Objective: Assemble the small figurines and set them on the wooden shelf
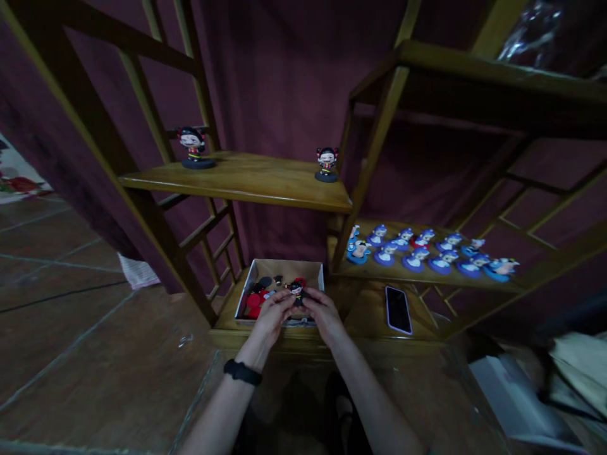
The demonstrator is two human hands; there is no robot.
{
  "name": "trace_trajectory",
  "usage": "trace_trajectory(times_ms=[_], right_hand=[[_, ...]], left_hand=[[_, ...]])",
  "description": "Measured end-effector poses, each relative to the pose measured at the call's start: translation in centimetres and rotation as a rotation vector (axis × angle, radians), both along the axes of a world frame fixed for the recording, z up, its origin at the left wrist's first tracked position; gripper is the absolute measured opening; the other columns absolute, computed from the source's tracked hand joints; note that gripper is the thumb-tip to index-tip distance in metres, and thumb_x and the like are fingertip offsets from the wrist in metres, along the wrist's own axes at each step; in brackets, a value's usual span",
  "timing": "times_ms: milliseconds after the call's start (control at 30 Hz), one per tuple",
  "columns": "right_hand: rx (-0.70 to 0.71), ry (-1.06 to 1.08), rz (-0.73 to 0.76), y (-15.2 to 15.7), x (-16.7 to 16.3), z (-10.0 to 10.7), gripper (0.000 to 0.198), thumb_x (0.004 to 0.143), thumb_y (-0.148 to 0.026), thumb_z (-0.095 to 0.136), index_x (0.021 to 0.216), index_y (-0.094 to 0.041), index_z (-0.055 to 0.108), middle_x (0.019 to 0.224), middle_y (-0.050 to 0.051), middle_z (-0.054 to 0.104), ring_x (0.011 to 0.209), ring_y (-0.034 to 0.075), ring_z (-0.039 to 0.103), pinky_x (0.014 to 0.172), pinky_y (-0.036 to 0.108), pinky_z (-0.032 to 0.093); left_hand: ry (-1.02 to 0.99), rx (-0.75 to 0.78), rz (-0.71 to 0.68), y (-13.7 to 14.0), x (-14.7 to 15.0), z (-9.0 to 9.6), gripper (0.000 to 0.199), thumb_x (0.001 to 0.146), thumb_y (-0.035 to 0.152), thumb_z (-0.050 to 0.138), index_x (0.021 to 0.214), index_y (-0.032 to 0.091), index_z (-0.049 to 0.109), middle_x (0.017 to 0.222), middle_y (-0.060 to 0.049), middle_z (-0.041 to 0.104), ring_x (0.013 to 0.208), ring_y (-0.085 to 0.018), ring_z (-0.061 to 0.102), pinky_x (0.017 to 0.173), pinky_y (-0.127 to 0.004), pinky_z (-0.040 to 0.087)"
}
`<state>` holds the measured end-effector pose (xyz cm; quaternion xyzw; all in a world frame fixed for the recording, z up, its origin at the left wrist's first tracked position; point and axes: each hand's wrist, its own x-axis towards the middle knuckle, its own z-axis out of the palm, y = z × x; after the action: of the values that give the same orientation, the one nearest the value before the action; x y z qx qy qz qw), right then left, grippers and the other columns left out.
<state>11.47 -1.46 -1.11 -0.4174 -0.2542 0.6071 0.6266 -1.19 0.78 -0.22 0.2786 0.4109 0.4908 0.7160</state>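
Note:
Between my two hands is a small black-haired figurine (296, 292) on a dark base. My left hand (274, 313), with a black band on its wrist, grips it from the left. From the other side, my right hand (323, 311) closes its fingers on the same figurine. Both hands are over the front of an open cardboard box (320, 272) on the bottom shelf. Inside the box lie red pieces (255, 302), a dark round disc (265, 281) and other small parts, some hidden by my hands.
Above the box, a wooden shelf (256, 183) carries one figurine (192, 144) at left and another (327, 162) at right. Several blue-and-white figurines (417, 258) stand on the right shelf. Below them lies a phone (398, 309). A pale box (516, 395) sits on the floor at right.

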Motion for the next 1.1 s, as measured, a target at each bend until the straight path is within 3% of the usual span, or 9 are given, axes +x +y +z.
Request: trace_trajectory(times_ms=[133, 233, 467, 667, 800, 967, 1100], right_hand=[[0.015, 0.053, 0.043, -1.1, -0.4, -0.2, 0.035, 0.054, -0.023, 0.076, 0.087, -0.016, 0.068, 0.083, 0.004, 0.069, 0.071, 0.016, 0.065, 0.073, 0.032, 0.051], [0.018, 0.087, 0.064, -2.7, -0.2, 0.0, 0.034, 0.054, -0.023, 0.076, 0.086, -0.016, 0.068, 0.087, 0.005, 0.069, 0.076, 0.016, 0.065, 0.076, 0.032, 0.051], [-0.008, 0.092, 0.087, -8.6, 0.9, 0.3, 0.039, 0.053, -0.023, 0.077, 0.091, -0.017, 0.067, 0.094, 0.006, 0.069, 0.085, 0.019, 0.065, 0.08, 0.033, 0.049], [-0.057, 0.118, 0.086, -12.9, 0.4, -1.2, 0.037, 0.051, -0.022, 0.078, 0.087, -0.017, 0.068, 0.095, 0.007, 0.07, 0.088, 0.021, 0.065, 0.081, 0.036, 0.049], [-0.057, 0.149, 0.067, -14.5, -0.3, -1.8, 0.035, 0.051, -0.021, 0.078, 0.084, -0.017, 0.068, 0.096, 0.007, 0.07, 0.092, 0.02, 0.064, 0.085, 0.037, 0.048], [-0.043, 0.114, 0.085, -15.6, -0.7, -1.9, 0.036, 0.052, -0.024, 0.078, 0.086, -0.016, 0.069, 0.092, 0.008, 0.07, 0.091, 0.022, 0.064, 0.086, 0.039, 0.047], [-0.051, 0.101, 0.1, -15.9, -0.9, -1.7, 0.036, 0.052, -0.023, 0.077, 0.086, -0.016, 0.068, 0.091, 0.008, 0.07, 0.09, 0.021, 0.064, 0.086, 0.038, 0.046]], left_hand=[[0.028, -0.015, -0.008, -0.9, -0.6, -0.1, 0.021, 0.064, 0.006, 0.067, 0.084, 0.013, 0.064, 0.079, -0.003, 0.067, 0.063, -0.009, 0.061, 0.059, -0.02, 0.05], [0.055, -0.027, -0.026, -2.2, -0.7, 0.4, 0.021, 0.064, 0.006, 0.068, 0.083, 0.013, 0.064, 0.079, -0.003, 0.067, 0.062, -0.009, 0.061, 0.059, -0.019, 0.05], [0.148, 0.042, -0.089, -8.0, -0.2, 1.1, 0.025, 0.059, 0.019, 0.074, 0.081, 0.014, 0.062, 0.076, -0.001, 0.064, 0.062, -0.008, 0.058, 0.061, -0.021, 0.047], [0.38, 0.348, -0.219, -12.4, -0.7, 0.4, 0.034, 0.056, 0.027, 0.073, 0.087, 0.012, 0.065, 0.072, -0.001, 0.064, 0.065, -0.013, 0.056, 0.065, -0.024, 0.044], [0.5, 0.481, -0.189, -14.1, -1.2, -0.7, 0.042, 0.061, 0.028, 0.069, 0.099, 0.014, 0.064, 0.082, -0.003, 0.067, 0.075, -0.017, 0.058, 0.074, -0.028, 0.044], [0.64, 0.498, -0.135, -15.7, -1.6, -2.0, 0.034, 0.066, 0.032, 0.064, 0.094, 0.013, 0.065, 0.078, -0.003, 0.066, 0.073, -0.017, 0.057, 0.071, -0.028, 0.044], [0.605, 0.464, -0.129, -16.4, -1.7, -2.2, 0.032, 0.065, 0.031, 0.064, 0.09, 0.011, 0.065, 0.08, -0.004, 0.065, 0.074, -0.017, 0.057, 0.07, -0.027, 0.044]])
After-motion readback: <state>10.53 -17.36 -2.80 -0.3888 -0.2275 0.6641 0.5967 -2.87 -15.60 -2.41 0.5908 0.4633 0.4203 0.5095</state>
